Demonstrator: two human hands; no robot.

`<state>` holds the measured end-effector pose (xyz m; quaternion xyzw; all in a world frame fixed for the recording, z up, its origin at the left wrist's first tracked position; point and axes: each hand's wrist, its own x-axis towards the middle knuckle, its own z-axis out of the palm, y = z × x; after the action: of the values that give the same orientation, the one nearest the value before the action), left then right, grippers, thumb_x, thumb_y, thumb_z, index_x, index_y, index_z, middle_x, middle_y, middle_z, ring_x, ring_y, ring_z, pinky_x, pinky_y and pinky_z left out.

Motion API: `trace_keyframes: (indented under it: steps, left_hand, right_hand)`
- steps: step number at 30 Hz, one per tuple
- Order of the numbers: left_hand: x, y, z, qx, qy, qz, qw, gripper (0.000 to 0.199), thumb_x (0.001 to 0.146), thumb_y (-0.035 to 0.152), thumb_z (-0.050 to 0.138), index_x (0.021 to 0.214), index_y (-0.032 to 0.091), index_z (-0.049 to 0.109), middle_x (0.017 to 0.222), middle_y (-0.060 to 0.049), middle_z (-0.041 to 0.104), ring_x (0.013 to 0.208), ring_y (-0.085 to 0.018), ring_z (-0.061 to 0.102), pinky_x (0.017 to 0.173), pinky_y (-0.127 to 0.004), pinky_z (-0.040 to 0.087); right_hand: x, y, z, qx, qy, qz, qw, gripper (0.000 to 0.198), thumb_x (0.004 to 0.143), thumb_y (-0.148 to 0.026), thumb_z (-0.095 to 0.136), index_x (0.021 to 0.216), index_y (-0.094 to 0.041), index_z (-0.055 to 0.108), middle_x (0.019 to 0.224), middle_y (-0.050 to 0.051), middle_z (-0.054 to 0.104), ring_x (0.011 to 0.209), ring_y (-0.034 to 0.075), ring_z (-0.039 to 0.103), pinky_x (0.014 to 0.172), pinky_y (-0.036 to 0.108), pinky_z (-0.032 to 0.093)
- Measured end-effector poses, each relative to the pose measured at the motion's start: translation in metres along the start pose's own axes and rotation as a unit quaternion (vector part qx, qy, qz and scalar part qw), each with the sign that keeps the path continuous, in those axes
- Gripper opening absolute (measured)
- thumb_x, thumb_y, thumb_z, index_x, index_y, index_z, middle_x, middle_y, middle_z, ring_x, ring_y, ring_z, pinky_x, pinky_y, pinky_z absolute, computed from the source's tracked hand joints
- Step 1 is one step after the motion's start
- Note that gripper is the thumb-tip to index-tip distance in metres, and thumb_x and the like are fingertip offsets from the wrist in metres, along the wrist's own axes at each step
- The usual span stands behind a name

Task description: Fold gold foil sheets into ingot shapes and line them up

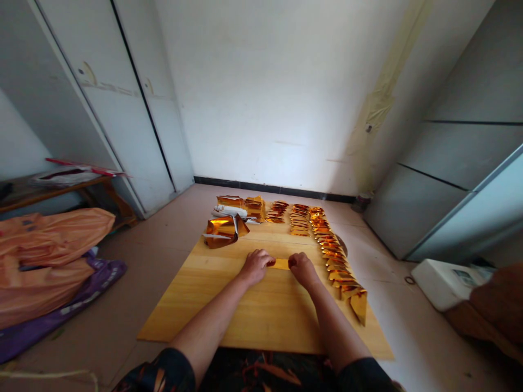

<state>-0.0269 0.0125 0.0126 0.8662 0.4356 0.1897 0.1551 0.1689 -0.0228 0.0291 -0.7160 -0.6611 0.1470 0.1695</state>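
Observation:
A small strip of gold foil paper [281,264] lies flat across the middle of the wooden board [261,316]. My left hand [258,265] pinches its left end, and my right hand [303,268] pinches its right end, fingers curled in on both. Beyond my left hand sits a loose stack of gold foil sheets [223,230] with curled edges. To the right of my right hand runs a long row of folded gold foil pieces [333,253], overlapping down the board's right side. Two shorter groups of folded pieces [299,219] are near the far edge.
At the board's far left are more gold foil bundles [255,208] and a white wrapped roll [230,211]. An orange bag [53,234] and a purple bag [93,286] lie left on the floor. A grey refrigerator [433,190] and a white box [441,283] stand right.

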Motion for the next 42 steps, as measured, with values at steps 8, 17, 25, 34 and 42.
trace_keyframes:
  steps: [8,17,25,34,42]
  left_hand:
    - [-0.003,0.006,0.001,0.025,0.045,-0.001,0.999,0.034,0.080,0.020,0.056,0.114,0.022,0.060,0.107,-0.006,0.060,0.103,-0.021,0.052,0.090,-0.035,0.041]
    - [-0.006,0.005,0.006,0.010,0.092,0.010,0.996,0.035,0.076,0.015,0.057,0.110,0.022,0.056,0.117,-0.007,0.053,0.111,-0.022,0.050,0.097,-0.037,0.042]
    - [-0.010,0.007,0.001,0.003,0.111,0.064,0.992,0.018,0.076,0.006,0.051,0.083,0.020,0.059,0.104,-0.006,0.056,0.099,-0.018,0.051,0.088,-0.031,0.043]
    - [-0.015,0.006,0.003,0.030,0.120,0.076,0.989,0.019,0.071,0.006,0.054,0.076,0.020,0.066,0.094,-0.005,0.058,0.094,-0.020,0.051,0.081,-0.034,0.041]
    - [-0.012,0.005,0.003,0.005,0.104,0.064,0.992,0.012,0.080,0.019,0.057,0.072,0.019,0.066,0.083,-0.004,0.061,0.085,-0.018,0.053,0.079,-0.031,0.041]
  right_hand:
    - [-0.001,-0.001,0.001,-0.007,0.023,-0.007,1.000,0.022,0.078,-0.005,0.050,0.089,-0.016,0.065,0.094,0.006,0.059,0.078,0.012,0.057,0.069,0.018,0.038]
    - [-0.006,0.005,0.005,0.059,0.067,-0.039,0.995,0.019,0.071,-0.003,0.048,0.079,-0.018,0.056,0.091,0.003,0.055,0.080,0.013,0.054,0.071,0.019,0.041]
    - [-0.022,-0.002,0.002,0.091,0.109,-0.077,0.987,0.017,0.072,-0.006,0.043,0.071,-0.021,0.051,0.089,0.002,0.054,0.077,0.012,0.054,0.069,0.018,0.041]
    - [-0.035,0.010,-0.001,0.038,0.110,-0.118,0.986,0.016,0.078,-0.011,0.047,0.077,-0.020,0.061,0.108,0.004,0.055,0.071,0.010,0.055,0.064,0.019,0.042]
    - [-0.027,0.028,0.003,0.091,0.057,-0.157,0.982,0.016,0.085,-0.019,0.049,0.078,-0.019,0.062,0.097,0.005,0.058,0.084,0.013,0.057,0.079,0.022,0.044]
